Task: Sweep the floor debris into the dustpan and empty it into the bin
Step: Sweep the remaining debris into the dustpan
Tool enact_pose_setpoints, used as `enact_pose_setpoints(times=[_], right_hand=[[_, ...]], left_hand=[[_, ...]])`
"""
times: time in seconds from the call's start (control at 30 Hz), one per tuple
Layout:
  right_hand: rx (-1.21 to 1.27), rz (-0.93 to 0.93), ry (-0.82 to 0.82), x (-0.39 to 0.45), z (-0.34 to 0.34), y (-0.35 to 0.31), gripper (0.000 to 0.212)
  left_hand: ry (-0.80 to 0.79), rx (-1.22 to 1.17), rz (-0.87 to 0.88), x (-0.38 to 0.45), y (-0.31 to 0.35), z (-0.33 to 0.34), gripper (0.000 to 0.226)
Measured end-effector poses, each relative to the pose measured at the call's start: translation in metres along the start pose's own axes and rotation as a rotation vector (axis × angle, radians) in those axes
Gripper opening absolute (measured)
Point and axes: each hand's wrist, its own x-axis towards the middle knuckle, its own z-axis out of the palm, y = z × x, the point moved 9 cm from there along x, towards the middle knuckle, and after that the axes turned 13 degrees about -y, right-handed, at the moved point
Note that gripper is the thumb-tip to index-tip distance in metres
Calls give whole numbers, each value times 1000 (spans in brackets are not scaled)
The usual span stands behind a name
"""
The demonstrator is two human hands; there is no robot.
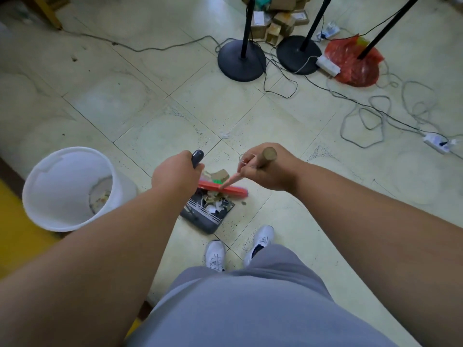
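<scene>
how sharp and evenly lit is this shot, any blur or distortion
Head view: soft, even light, with a faint shadow beside the bin; centre fairly sharp, the dustpan and broom readable; edges smeared, mostly the upper-left corner and the yellow strip at left; wide-angle bending stretches both forearms and curves the tile lines; slight glare patches on the floor.

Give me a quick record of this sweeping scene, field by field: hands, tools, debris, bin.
left hand: grips the dark dustpan handle
right hand: grips the wooden broom handle
broom head: red, at the dustpan's mouth
dustpan: on the floor, holding paper and cardboard scraps
stray debris: small piece beside the dustpan
bin: white, to the left, some rubbish inside
</scene>
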Motion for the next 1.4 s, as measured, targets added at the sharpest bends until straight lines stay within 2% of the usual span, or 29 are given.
enact_pose_setpoints(times=[0.2,0.33,0.47,0.53,0.7,0.8,0.9,1.03,1.2,1.4], right_hand=[[205,8,120,-7,-19,5,19],[218,-6,186,-8,-28,0,18],[164,20,313,-1,-28,13,31],[168,53,353,2,-27,22,29],[393,47,513,0,-42,29,22],[414,3,505,4,-44,24,27],[323,15,387,14,-19,23,35],[438,69,320,21,11,33,14],[620,116,247,22,15,33,26],[792,170,335,9,-16,28,21]], left_hand=[[5,15,18,-9,3,-3,33],[26,7,-9,-7,-4,-5,37],[10,10,-22,-6,-14,0,33],[-1,17,-11,-6,-16,4,32],[11,17,-5,-5,-18,5,33],[16,17,-5,-3,-20,4,31],[10,14,-7,-2,-21,7,29],[7,12,-18,-2,-25,8,29],[33,-2,-8,-2,-29,3,29],[20,-1,-10,-1,-24,2,28]])
